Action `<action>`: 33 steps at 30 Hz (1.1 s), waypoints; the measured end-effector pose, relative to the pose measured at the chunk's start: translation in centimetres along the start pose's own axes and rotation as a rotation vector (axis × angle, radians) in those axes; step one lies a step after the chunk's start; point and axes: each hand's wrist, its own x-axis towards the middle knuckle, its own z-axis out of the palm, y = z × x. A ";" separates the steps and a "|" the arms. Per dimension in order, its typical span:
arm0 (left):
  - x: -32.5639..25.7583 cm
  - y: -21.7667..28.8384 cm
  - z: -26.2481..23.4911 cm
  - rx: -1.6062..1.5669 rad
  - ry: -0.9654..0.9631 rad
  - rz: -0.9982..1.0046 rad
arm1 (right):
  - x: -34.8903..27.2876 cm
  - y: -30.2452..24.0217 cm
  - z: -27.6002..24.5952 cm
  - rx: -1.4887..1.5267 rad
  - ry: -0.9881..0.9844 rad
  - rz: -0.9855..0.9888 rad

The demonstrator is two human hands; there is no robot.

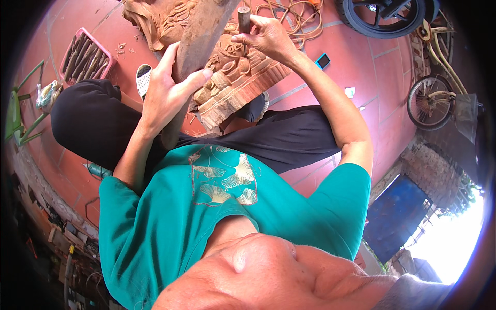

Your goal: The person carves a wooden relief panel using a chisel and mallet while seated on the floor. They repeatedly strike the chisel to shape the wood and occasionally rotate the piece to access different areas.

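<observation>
A carved wooden block [242, 77] with raised ornament rests against my crossed legs in black trousers. My left hand [164, 95] grips a long flat wooden mallet [199, 39], whose handle end reaches down to my lap. The mallet's broad part lies over the carving. My right hand [266, 36] is closed on the wooden handle of a chisel [244, 18], held upright against the block's far side. The chisel's blade is hidden behind my fingers.
A pink basket [67, 51] of several carving tools sits on the red tiled floor at far left, with a white sandal [143, 80] beside it. A blue phone [323, 61], coiled cord [292, 15], a motorbike wheel [385, 18] and a bicycle wheel [429, 103] lie to the right.
</observation>
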 end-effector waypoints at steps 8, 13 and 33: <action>0.8 0.5 0.0 0.433 -0.118 -0.066 | -0.1 0.1 1.0 -0.053 0.012 -0.028; 0.3 0.2 -0.2 0.187 -0.090 0.011 | -0.1 -1.1 0.4 -0.033 -0.020 -0.050; 0.4 -0.1 -0.9 0.165 -0.135 -0.086 | 0.1 2.9 -1.6 0.178 0.116 0.193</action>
